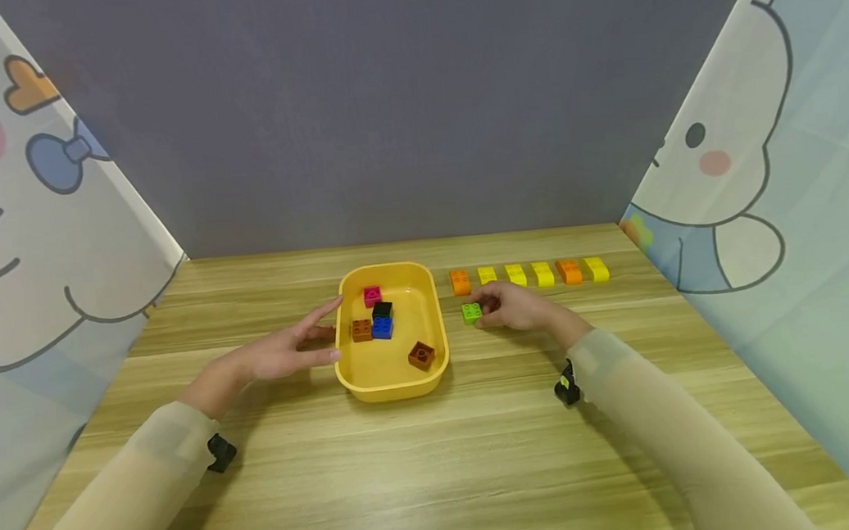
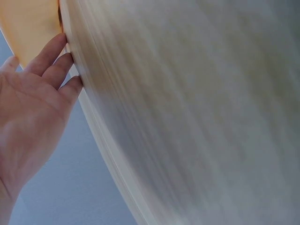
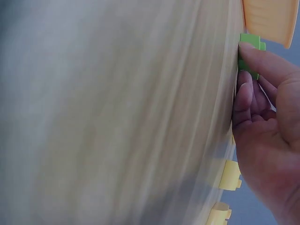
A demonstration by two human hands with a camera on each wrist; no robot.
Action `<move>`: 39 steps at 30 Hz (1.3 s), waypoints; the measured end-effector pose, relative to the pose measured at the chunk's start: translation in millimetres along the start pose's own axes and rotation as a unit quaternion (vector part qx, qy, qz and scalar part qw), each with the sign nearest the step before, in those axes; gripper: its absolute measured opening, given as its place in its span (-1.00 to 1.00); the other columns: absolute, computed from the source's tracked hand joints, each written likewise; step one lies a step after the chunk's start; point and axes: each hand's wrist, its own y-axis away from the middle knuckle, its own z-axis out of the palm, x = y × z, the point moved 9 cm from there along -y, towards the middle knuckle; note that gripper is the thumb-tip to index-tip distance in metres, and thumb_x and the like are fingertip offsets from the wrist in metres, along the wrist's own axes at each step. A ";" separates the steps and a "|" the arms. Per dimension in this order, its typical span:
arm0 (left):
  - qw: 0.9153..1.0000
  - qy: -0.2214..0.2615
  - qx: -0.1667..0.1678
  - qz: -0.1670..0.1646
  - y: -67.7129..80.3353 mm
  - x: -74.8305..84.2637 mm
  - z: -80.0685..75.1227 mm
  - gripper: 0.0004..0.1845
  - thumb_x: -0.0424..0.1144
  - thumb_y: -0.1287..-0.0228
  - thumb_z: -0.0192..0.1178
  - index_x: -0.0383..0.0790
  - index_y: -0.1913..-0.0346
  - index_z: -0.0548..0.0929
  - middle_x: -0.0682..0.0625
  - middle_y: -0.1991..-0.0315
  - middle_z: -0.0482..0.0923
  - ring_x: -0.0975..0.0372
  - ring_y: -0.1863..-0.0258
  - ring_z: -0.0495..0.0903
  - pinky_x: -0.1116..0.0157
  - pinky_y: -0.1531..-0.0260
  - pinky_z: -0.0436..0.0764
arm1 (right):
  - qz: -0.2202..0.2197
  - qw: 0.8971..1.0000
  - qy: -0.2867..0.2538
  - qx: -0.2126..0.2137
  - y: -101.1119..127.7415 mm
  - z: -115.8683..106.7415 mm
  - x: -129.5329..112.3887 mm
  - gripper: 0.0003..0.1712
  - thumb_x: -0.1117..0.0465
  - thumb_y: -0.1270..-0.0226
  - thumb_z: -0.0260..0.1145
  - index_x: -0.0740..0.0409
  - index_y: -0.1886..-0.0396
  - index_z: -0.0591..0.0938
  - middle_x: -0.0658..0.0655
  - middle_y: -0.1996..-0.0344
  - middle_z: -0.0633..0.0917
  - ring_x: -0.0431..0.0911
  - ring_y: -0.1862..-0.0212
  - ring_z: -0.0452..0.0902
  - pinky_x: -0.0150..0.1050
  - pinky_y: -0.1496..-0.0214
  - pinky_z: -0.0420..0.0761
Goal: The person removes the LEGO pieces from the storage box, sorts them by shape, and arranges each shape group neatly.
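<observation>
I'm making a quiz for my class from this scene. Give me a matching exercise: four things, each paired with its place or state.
1. green block
2. pink block
3. left hand
4. row of yellow and orange blocks

a. far end of the yellow tray
b. open, against the tray's side
c. pinched by the right hand
d. on the table behind the right hand

Pairs: 1-c, 2-a, 3-b, 4-d

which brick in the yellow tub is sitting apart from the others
The brown brick near the tub's front right corner. The pink, black, blue and other brown bricks cluster toward the back left.
</observation>
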 end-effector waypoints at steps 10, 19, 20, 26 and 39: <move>1.000 0.002 0.001 -0.001 1.2 1.4 -0.3 0.05 0.20 -0.60 0.27 0.39 -0.81 -0.25 -0.38 -0.69 0.25 -0.37 -0.68 0.21 -0.55 -0.55 0.15 | -0.006 1.000 -0.002 -0.001 -5.0 3.6 1.5 -0.44 0.21 -0.51 0.52 0.20 -0.44 0.65 0.15 0.03 0.68 -0.06 0.07 0.50 -0.23 0.03 0.56; 1.000 0.004 0.000 -0.003 1.4 2.0 0.1 0.05 0.20 -0.60 0.27 0.38 -0.81 -0.25 -0.39 -0.69 0.25 -0.37 -0.68 0.22 -0.56 -0.55 0.15 | 0.006 1.000 -0.009 0.000 -6.1 4.7 2.4 -0.42 0.20 -0.51 0.53 0.19 -0.45 0.65 0.17 0.03 0.65 -0.05 0.07 0.48 -0.18 -0.01 0.56; 1.000 0.004 0.000 -0.003 1.5 2.0 -0.1 0.05 0.20 -0.60 0.27 0.38 -0.81 -0.25 -0.39 -0.69 0.25 -0.37 -0.68 0.22 -0.56 -0.55 0.15 | 0.007 1.000 -0.009 -0.001 -6.1 4.8 2.3 -0.41 0.20 -0.51 0.53 0.19 -0.46 0.65 0.17 0.04 0.65 -0.05 0.07 0.48 -0.19 -0.01 0.56; 1.000 0.004 0.002 -0.003 1.0 0.0 -0.1 0.05 0.20 -0.59 0.28 0.39 -0.81 -0.23 -0.37 -0.69 0.26 -0.35 -0.68 0.23 -0.55 -0.57 0.12 | -0.005 1.000 -0.009 -0.018 -5.7 5.9 -0.3 -0.35 0.21 -0.49 0.53 0.21 -0.51 0.61 0.09 0.15 0.63 -0.08 0.13 0.47 -0.22 0.06 0.54; 1.000 0.004 0.004 0.000 1.1 1.1 0.6 0.05 0.19 -0.60 0.28 0.37 -0.82 -0.24 -0.36 -0.69 0.26 -0.32 -0.69 0.23 -0.53 -0.58 0.13 | -0.006 0.999 -0.018 0.032 23.8 -7.0 -4.0 -0.41 0.17 -0.50 0.52 0.21 -0.42 0.58 0.30 -0.26 0.66 0.01 0.00 0.60 -0.20 0.05 0.68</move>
